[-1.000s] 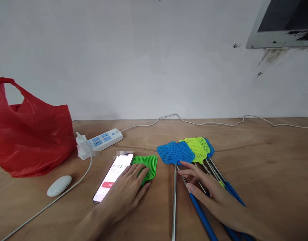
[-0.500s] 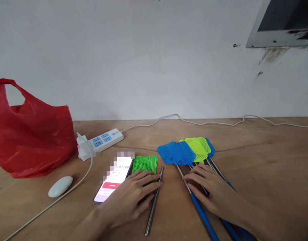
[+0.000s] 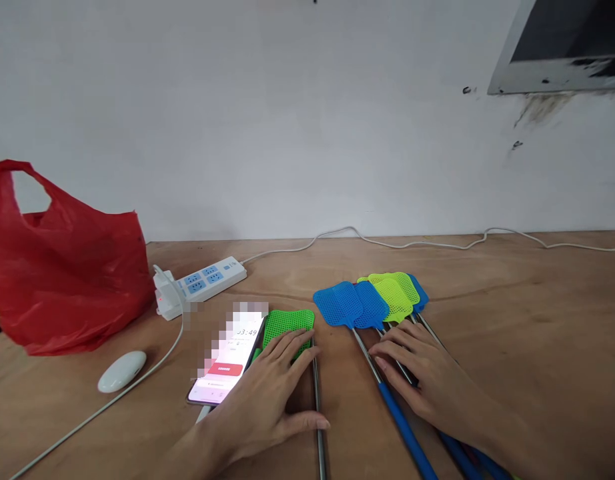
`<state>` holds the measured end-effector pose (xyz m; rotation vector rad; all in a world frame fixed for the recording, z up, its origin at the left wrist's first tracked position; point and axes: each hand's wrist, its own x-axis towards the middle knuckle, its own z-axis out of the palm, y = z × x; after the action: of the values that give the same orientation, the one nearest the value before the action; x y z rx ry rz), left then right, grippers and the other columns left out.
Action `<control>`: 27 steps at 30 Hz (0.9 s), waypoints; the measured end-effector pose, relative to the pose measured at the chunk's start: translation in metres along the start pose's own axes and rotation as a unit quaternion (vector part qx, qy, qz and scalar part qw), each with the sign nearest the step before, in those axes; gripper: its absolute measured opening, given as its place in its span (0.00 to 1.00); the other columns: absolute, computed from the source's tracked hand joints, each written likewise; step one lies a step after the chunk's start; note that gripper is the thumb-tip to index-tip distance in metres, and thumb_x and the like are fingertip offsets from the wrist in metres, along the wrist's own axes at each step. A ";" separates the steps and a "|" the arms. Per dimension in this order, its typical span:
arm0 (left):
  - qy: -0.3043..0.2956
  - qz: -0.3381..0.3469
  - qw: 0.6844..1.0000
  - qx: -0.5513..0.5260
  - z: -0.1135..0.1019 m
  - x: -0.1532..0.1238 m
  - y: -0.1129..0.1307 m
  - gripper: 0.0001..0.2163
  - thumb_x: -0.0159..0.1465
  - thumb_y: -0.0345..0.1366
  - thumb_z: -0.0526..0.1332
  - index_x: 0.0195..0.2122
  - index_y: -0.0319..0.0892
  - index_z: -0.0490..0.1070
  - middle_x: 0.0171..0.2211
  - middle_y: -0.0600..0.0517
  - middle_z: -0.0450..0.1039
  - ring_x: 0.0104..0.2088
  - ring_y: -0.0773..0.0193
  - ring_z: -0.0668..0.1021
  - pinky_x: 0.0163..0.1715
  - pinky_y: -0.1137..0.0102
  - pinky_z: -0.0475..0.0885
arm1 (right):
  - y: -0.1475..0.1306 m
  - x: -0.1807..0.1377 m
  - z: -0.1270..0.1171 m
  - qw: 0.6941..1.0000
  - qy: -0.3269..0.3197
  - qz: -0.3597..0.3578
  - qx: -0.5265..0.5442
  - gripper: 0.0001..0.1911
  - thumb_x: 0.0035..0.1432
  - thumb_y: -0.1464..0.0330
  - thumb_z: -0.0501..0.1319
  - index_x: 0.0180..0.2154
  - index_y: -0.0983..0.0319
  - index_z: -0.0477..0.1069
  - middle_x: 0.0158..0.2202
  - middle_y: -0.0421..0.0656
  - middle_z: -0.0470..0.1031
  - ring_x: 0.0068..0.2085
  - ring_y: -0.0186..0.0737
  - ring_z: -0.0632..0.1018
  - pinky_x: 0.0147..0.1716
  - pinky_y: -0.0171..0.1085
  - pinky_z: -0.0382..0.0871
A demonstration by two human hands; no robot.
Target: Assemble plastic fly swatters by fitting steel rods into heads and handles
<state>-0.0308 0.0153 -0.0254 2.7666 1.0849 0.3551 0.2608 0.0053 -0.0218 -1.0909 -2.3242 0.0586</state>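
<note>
My left hand (image 3: 267, 393) lies with its fingers spread over the near part of a green mesh fly swatter head (image 3: 290, 323). Its thumb reaches across a slim metal rod (image 3: 318, 393) that passes beside the hand. Part of the green head is hidden under the fingers. My right hand (image 3: 422, 367) rests loosely, fingers apart, on the metal shafts of a fanned pile of fly swatters. Among these are a blue fly swatter (image 3: 340, 303) with a blue grip (image 3: 405, 427) and a yellow-green fly swatter (image 3: 393, 299). The right palm covers some shafts.
A lit phone (image 3: 232, 360) lies left of my left hand. Beyond it are a white power strip (image 3: 212, 279) with a plugged-in cable, a white oval object (image 3: 121, 371) and a red plastic bag (image 3: 72, 267). A white cord (image 3: 412, 245) runs along the wall.
My left hand's fingers have moved forward onto the green head and its thumb has stretched out. The metal rod's near end has swung right. My right hand has barely moved.
</note>
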 end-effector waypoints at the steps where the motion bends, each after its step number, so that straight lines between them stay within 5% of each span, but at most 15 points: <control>1: 0.000 -0.005 1.000 0.001 0.001 0.001 0.000 0.39 0.61 0.63 0.60 0.65 0.41 0.60 0.68 0.37 0.58 0.67 0.38 0.62 0.62 0.42 0.62 | 0.000 0.000 0.000 1.000 0.001 -0.002 0.001 0.09 0.67 0.74 0.54 0.41 0.60 0.72 0.38 0.45 0.75 0.41 0.48 0.71 0.42 0.48 0.66; 17: 0.001 -0.053 0.996 -0.076 -0.007 0.009 0.006 0.36 0.55 0.66 0.64 0.54 0.44 0.68 0.60 0.40 0.67 0.59 0.42 0.71 0.56 0.48 0.70 | -0.003 0.000 -0.001 1.000 -0.018 0.003 0.004 0.10 0.68 0.74 0.53 0.41 0.61 0.73 0.39 0.47 0.75 0.43 0.47 0.72 0.43 0.49 0.67; 27: 0.003 -0.031 0.998 -0.053 -0.004 0.006 0.005 0.39 0.59 0.65 0.61 0.64 0.44 0.61 0.64 0.38 0.63 0.63 0.40 0.67 0.59 0.44 0.66 | -0.007 -0.002 -0.003 0.997 -0.077 -0.001 0.009 0.10 0.64 0.71 0.59 0.46 0.59 0.75 0.42 0.46 0.75 0.46 0.50 0.71 0.49 0.54 0.66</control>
<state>-0.0244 0.0163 -0.0194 2.6360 1.1162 0.4020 0.2587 -0.0009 -0.0183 -1.1104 -2.4565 0.1672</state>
